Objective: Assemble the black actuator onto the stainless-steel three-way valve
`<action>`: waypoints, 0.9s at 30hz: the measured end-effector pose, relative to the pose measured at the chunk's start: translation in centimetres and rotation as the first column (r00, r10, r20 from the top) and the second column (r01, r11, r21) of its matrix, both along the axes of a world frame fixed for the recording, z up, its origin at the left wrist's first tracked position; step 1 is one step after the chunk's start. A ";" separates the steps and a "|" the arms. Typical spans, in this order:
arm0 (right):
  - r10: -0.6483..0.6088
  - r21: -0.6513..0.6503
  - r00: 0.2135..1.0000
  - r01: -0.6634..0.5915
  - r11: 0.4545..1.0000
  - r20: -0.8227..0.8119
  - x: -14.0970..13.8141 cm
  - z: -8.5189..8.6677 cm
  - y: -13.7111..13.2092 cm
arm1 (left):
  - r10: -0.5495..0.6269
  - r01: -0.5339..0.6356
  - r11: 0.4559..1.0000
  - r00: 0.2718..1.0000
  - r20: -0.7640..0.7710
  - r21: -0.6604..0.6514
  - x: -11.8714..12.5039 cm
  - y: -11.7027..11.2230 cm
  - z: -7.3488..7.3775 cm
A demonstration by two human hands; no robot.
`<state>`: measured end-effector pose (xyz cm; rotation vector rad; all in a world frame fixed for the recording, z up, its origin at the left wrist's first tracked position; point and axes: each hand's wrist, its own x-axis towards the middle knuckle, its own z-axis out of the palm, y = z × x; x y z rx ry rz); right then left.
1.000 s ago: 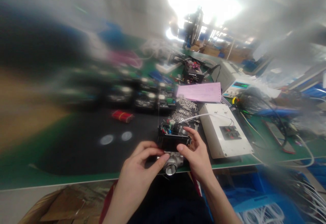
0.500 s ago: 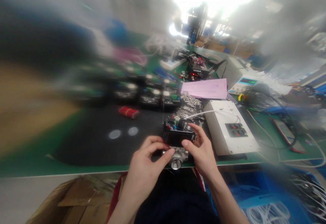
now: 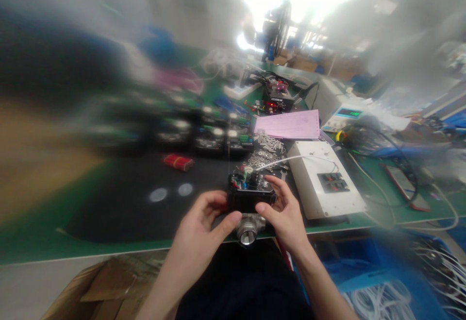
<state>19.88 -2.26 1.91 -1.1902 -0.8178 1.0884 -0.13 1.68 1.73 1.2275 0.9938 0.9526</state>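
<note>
A black electronic housing point(image 3: 251, 199) with an exposed circuit board on top stands at the table's front edge. Below it sits a round silver metal fitting point(image 3: 248, 231), its open end facing me. My left hand point(image 3: 206, 225) grips the housing's left side, with the fingers behind and the thumb near the fitting. On the other side, my right hand point(image 3: 284, 215) has its thumb on the housing's front and its fingers curled round the right end. A white cable point(image 3: 280, 161) runs from the board to a white box point(image 3: 322, 179) with black terminals.
Metal tubes point(image 3: 268, 141) and nuts point(image 3: 265, 159) lie behind the housing, near a pink paper point(image 3: 287, 125). A red bundle point(image 3: 178, 161) and two pale discs point(image 3: 158, 194) rest on the black mat point(image 3: 120, 203). Several similar units point(image 3: 210, 139) stand behind. At right is a power supply point(image 3: 340, 111).
The left thumb has slid left, off the top of the fitting, and the left fingers have moved toward the housing's left side. The right hand keeps its hold. The whole view has shifted slightly.
</note>
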 end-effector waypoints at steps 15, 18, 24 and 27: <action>0.045 0.057 0.999 -0.046 0.997 0.015 0.1 0.2 -0.6 | -0.104 0.109 0.993 0.989 0.106 -0.042 3.0 2.0 1.9; 0.053 0.043 0.998 -0.054 0.998 0.032 0.1 0.4 -0.7 | -0.081 0.089 0.994 0.988 0.132 -0.060 3.3 1.8 1.9; -0.002 -0.027 0.995 0.004 1.000 0.102 -0.3 0.4 -2.4 | -0.006 0.020 0.996 0.987 0.162 -0.087 3.8 1.9 1.2; -0.021 -0.034 0.974 0.029 0.999 0.228 -0.4 -0.1 -4.2 | 0.042 -0.002 0.988 0.964 0.263 -0.153 4.1 2.0 0.8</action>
